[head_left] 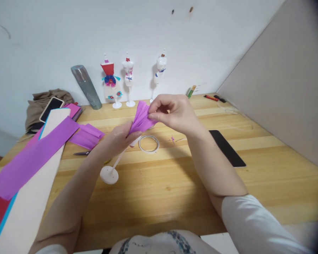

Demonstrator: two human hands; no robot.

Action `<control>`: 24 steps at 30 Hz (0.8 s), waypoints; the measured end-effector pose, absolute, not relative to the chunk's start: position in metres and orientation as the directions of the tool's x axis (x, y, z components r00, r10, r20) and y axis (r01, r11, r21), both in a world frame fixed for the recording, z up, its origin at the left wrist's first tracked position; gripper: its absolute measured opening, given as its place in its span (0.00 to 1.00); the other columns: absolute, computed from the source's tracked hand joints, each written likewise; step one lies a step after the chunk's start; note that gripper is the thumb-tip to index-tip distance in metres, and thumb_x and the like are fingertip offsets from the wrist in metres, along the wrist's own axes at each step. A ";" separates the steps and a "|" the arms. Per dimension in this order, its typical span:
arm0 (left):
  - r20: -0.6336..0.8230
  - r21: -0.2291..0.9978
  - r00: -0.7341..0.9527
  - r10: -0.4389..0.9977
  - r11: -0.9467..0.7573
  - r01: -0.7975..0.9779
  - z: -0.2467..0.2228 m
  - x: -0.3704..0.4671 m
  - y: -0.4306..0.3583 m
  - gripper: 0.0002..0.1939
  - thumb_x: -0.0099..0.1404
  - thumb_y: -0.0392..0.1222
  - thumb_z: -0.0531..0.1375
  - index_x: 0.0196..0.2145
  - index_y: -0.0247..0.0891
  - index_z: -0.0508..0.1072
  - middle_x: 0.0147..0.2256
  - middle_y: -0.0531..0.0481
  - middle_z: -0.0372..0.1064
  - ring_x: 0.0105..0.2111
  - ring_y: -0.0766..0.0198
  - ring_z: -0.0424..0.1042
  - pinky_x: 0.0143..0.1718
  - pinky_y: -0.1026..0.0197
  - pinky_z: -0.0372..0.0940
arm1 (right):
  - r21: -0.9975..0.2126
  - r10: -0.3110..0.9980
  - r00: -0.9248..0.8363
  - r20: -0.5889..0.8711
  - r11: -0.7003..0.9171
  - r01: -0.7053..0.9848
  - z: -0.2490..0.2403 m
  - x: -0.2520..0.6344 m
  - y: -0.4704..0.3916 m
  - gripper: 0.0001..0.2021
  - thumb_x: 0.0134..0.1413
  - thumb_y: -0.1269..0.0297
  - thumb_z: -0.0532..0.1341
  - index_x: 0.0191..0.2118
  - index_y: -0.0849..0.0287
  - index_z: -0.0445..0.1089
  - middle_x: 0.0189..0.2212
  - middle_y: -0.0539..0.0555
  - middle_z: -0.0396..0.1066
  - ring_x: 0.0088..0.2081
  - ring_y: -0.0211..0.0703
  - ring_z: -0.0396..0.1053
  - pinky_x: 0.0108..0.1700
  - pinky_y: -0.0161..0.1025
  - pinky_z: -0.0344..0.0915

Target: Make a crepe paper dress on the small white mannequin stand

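Observation:
My left hand point(122, 135) is wrapped round a small white dress-form mannequin point(109, 174) and the purple crepe paper point(141, 120) gathered over its upper part. The mannequin is tilted, its round base towards me and its body mostly hidden by paper and fingers. With thumb and forefinger, my right hand point(175, 111) pinches the right edge of the folded paper. Below the hands lies a thin roll of white tape point(148, 144), and to its right a small purple scrap point(172, 139).
Purple crepe sheets point(87, 137), a long cream-coloured strip point(39, 187) and scissors point(81, 153) lie left. A grey flask point(87, 87) and several mannequins, one dressed in red point(107, 70), stand along the wall. A black flat object point(226, 148), glue stick point(192, 91) and red marker point(211, 98) lie right.

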State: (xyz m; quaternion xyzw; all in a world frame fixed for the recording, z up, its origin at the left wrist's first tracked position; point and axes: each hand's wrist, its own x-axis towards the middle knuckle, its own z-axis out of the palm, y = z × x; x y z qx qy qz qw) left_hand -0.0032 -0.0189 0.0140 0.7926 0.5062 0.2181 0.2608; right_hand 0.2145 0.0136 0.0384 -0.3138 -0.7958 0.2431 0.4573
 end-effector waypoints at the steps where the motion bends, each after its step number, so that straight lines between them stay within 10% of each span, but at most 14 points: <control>1: 0.087 0.635 0.396 0.914 -0.357 0.685 0.014 -0.003 -0.018 0.15 0.67 0.54 0.55 0.28 0.43 0.61 0.24 0.54 0.65 0.27 0.63 0.64 0.29 0.60 0.58 | -0.709 0.744 -0.367 0.558 0.657 0.256 0.038 0.213 0.014 0.08 0.52 0.61 0.69 0.27 0.52 0.70 0.23 0.51 0.71 0.25 0.42 0.66 0.28 0.43 0.64; 12: -0.013 0.737 0.508 0.861 -0.335 0.587 0.017 -0.001 -0.016 0.16 0.68 0.54 0.51 0.30 0.41 0.65 0.24 0.53 0.69 0.25 0.65 0.67 0.27 0.62 0.61 | -0.878 0.841 -0.277 0.465 0.477 -0.025 0.036 0.208 0.019 0.08 0.44 0.61 0.69 0.30 0.55 0.72 0.23 0.49 0.70 0.26 0.38 0.66 0.28 0.39 0.66; 24: 0.019 0.865 0.410 0.912 -0.221 0.451 0.014 -0.004 -0.010 0.18 0.69 0.56 0.53 0.33 0.38 0.69 0.26 0.50 0.72 0.24 0.63 0.70 0.23 0.63 0.62 | -0.823 0.782 -0.522 0.340 0.516 0.238 0.038 0.250 0.032 0.09 0.54 0.57 0.68 0.37 0.56 0.77 0.29 0.52 0.77 0.30 0.42 0.74 0.32 0.41 0.72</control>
